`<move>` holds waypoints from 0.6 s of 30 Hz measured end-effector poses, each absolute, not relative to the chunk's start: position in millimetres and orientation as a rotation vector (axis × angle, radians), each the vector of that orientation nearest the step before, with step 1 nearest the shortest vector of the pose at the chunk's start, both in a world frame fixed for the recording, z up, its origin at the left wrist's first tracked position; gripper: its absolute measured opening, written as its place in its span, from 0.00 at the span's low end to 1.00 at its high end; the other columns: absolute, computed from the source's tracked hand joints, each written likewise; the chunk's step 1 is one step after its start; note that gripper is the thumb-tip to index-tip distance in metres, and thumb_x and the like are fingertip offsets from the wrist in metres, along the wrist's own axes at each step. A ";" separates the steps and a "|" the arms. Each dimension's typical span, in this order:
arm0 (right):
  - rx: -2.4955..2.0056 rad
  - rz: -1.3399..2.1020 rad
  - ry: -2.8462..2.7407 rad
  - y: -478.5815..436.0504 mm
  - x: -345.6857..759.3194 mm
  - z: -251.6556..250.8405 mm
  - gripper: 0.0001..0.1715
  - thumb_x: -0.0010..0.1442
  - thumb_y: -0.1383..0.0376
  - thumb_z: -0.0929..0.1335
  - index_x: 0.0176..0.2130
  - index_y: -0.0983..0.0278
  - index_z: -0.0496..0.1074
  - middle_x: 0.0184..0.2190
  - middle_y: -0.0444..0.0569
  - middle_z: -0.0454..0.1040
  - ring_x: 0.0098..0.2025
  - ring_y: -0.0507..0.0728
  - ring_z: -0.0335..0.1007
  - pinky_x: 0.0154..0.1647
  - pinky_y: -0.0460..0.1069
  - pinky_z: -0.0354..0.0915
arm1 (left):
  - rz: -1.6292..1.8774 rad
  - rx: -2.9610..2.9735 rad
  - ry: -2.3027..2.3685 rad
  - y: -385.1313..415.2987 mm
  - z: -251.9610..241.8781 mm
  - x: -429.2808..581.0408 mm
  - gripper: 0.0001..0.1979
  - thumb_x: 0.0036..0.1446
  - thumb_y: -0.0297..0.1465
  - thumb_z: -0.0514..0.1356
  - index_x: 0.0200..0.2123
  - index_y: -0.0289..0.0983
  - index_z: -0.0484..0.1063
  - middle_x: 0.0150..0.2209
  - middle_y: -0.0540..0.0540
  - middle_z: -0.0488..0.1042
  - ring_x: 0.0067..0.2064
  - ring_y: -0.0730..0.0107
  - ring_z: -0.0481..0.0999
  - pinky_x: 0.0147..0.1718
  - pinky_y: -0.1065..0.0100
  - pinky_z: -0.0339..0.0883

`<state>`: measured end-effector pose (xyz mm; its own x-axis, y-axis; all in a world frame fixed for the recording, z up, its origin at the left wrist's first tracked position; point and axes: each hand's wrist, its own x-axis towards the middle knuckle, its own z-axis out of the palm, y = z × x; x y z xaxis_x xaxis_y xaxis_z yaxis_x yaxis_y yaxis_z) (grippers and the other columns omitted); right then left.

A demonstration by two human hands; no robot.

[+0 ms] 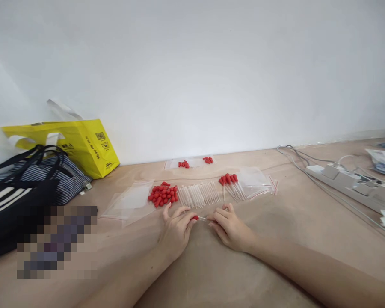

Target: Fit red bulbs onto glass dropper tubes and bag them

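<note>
My left hand (177, 226) pinches a red rubber dropper bulb (195, 217) between thumb and fingers. From the bulb a clear dropper tube (203, 218) runs to my right hand (228, 226), whose fingers are closed on it. Whether the tube sits inside the bulb is hard to make out. Behind my left hand lies a pile of red bulbs (163, 194). A row of clear tubes (199, 194) lies side by side just beyond both hands. Several droppers with red bulbs fitted (233, 186) lie together past my right hand.
Clear zip bags lie left (131, 201) and right (255, 182) of the parts. Small bags with red bulbs (208, 160) lie near the wall. A yellow bag (96, 149) and striped bag (72, 179) stand left. A power strip (356, 186) with grey cables lies right.
</note>
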<state>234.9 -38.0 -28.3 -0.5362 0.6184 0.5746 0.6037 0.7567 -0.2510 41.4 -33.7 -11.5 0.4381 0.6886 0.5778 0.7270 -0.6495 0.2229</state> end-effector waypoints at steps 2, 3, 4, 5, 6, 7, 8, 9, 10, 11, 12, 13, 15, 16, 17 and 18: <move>-0.891 0.043 -2.288 -37.5 234.9 -29.2 0.10 0.59 0.71 0.56 0.36 0.65 0.64 0.28 0.46 0.69 0.30 0.51 0.60 0.38 0.50 0.49 | -0.978 -2.620 -1.287 -33.1 -12.3 41.4 0.10 0.57 0.28 0.49 0.30 0.41 0.69 0.29 0.53 0.76 0.42 0.65 0.71 0.52 0.49 0.36; -0.880 0.054 -2.291 -37.1 235.2 -29.4 0.10 0.59 0.71 0.56 0.36 0.65 0.65 0.28 0.46 0.69 0.30 0.51 0.60 0.38 0.50 0.49 | -0.960 -2.631 -1.284 -32.9 -12.6 41.4 0.10 0.57 0.28 0.49 0.29 0.41 0.69 0.29 0.54 0.76 0.42 0.65 0.71 0.52 0.49 0.35; -0.870 0.067 -2.298 -36.7 235.6 -29.4 0.10 0.59 0.71 0.56 0.36 0.65 0.65 0.28 0.46 0.69 0.30 0.51 0.60 0.38 0.50 0.49 | -0.951 -2.642 -1.279 -32.7 -12.8 41.3 0.10 0.57 0.28 0.49 0.29 0.41 0.68 0.29 0.54 0.76 0.42 0.65 0.71 0.52 0.49 0.35; -0.860 0.080 -2.308 -36.4 236.1 -29.2 0.11 0.59 0.72 0.56 0.36 0.65 0.65 0.28 0.46 0.69 0.30 0.51 0.60 0.38 0.50 0.49 | -0.949 -2.655 -1.272 -32.7 -13.0 41.2 0.10 0.57 0.28 0.49 0.29 0.41 0.68 0.29 0.54 0.76 0.41 0.66 0.71 0.52 0.49 0.34; -0.849 0.090 -2.319 -36.1 236.7 -28.9 0.11 0.59 0.72 0.56 0.37 0.65 0.65 0.28 0.46 0.69 0.30 0.51 0.60 0.38 0.49 0.49 | -0.954 -2.669 -1.262 -32.7 -13.2 41.1 0.10 0.57 0.28 0.49 0.29 0.41 0.68 0.29 0.54 0.76 0.41 0.66 0.71 0.52 0.49 0.33; -0.839 0.097 -2.329 -35.8 237.2 -28.4 0.11 0.59 0.72 0.57 0.37 0.65 0.65 0.29 0.46 0.69 0.31 0.51 0.60 0.38 0.49 0.48 | -0.965 -2.681 -1.250 -32.8 -13.5 41.0 0.10 0.58 0.29 0.49 0.29 0.41 0.68 0.28 0.55 0.75 0.41 0.67 0.71 0.53 0.49 0.31; -0.833 0.098 -2.337 -35.6 237.7 -27.9 0.11 0.59 0.72 0.57 0.37 0.64 0.65 0.29 0.46 0.69 0.31 0.51 0.60 0.37 0.49 0.48 | -0.976 -2.690 -1.238 -33.1 -13.8 40.8 0.10 0.58 0.29 0.49 0.29 0.41 0.68 0.28 0.55 0.75 0.41 0.67 0.71 0.53 0.49 0.30; -0.829 0.093 -2.341 -35.4 238.1 -27.3 0.11 0.59 0.72 0.57 0.36 0.64 0.66 0.29 0.46 0.69 0.31 0.51 0.60 0.37 0.50 0.48 | -0.985 -2.696 -1.228 -33.3 -14.1 40.8 0.10 0.58 0.29 0.49 0.28 0.41 0.68 0.28 0.55 0.75 0.40 0.68 0.71 0.53 0.50 0.28; -0.826 0.082 -2.340 -35.1 238.4 -26.9 0.11 0.59 0.72 0.57 0.36 0.64 0.66 0.29 0.46 0.69 0.30 0.51 0.60 0.37 0.50 0.48 | -0.991 -2.701 -1.217 -33.6 -14.4 40.7 0.09 0.57 0.29 0.49 0.28 0.41 0.68 0.27 0.55 0.75 0.40 0.68 0.71 0.53 0.50 0.28; -0.823 0.067 -2.338 -34.8 238.5 -26.4 0.11 0.58 0.72 0.57 0.36 0.65 0.66 0.29 0.46 0.69 0.30 0.51 0.60 0.37 0.50 0.48 | -0.991 -2.708 -1.205 -33.9 -14.6 40.8 0.09 0.57 0.29 0.50 0.28 0.41 0.67 0.27 0.55 0.75 0.40 0.68 0.71 0.53 0.50 0.27; -0.818 0.046 -2.334 -34.4 238.5 -26.1 0.11 0.58 0.72 0.57 0.36 0.65 0.66 0.29 0.46 0.69 0.30 0.51 0.60 0.37 0.50 0.47 | -0.993 -2.712 -1.193 -34.3 -14.7 41.0 0.09 0.57 0.29 0.50 0.28 0.40 0.67 0.26 0.55 0.75 0.40 0.68 0.71 0.53 0.50 0.28; -0.809 0.023 -2.329 -33.9 238.3 -25.7 0.12 0.58 0.72 0.57 0.36 0.65 0.66 0.29 0.46 0.69 0.29 0.51 0.59 0.36 0.50 0.47 | -0.996 -2.714 -1.181 -34.7 -14.6 41.3 0.08 0.57 0.29 0.50 0.28 0.40 0.67 0.26 0.55 0.75 0.40 0.68 0.71 0.53 0.50 0.28; -0.782 -0.029 -2.315 -32.7 237.3 -25.2 0.12 0.57 0.73 0.57 0.35 0.66 0.66 0.28 0.46 0.68 0.28 0.50 0.58 0.36 0.49 0.47 | -1.006 -2.710 -1.158 -35.5 -13.6 42.2 0.08 0.56 0.29 0.51 0.28 0.40 0.67 0.25 0.55 0.74 0.40 0.68 0.71 0.53 0.51 0.29; -0.765 -0.055 -2.308 -32.2 236.5 -25.0 0.12 0.57 0.73 0.56 0.34 0.66 0.66 0.27 0.46 0.68 0.27 0.50 0.58 0.36 0.49 0.47 | -1.012 -2.706 -1.144 -36.0 -12.7 42.7 0.08 0.56 0.28 0.51 0.27 0.40 0.67 0.25 0.55 0.74 0.40 0.68 0.71 0.53 0.51 0.30; -0.746 -0.079 -2.301 -31.6 235.7 -24.9 0.12 0.56 0.74 0.56 0.34 0.66 0.66 0.26 0.46 0.68 0.27 0.50 0.57 0.35 0.49 0.47 | -1.018 -2.702 -1.129 -36.6 -11.7 43.2 0.08 0.56 0.28 0.51 0.27 0.39 0.67 0.25 0.55 0.74 0.39 0.68 0.71 0.53 0.52 0.30; -0.726 -0.101 -2.294 -31.0 234.9 -24.9 0.12 0.55 0.74 0.56 0.33 0.67 0.66 0.25 0.46 0.67 0.26 0.50 0.56 0.35 0.49 0.47 | -1.026 -2.698 -1.109 -37.2 -10.5 43.7 0.08 0.56 0.27 0.51 0.27 0.39 0.67 0.25 0.55 0.74 0.39 0.69 0.72 0.53 0.52 0.30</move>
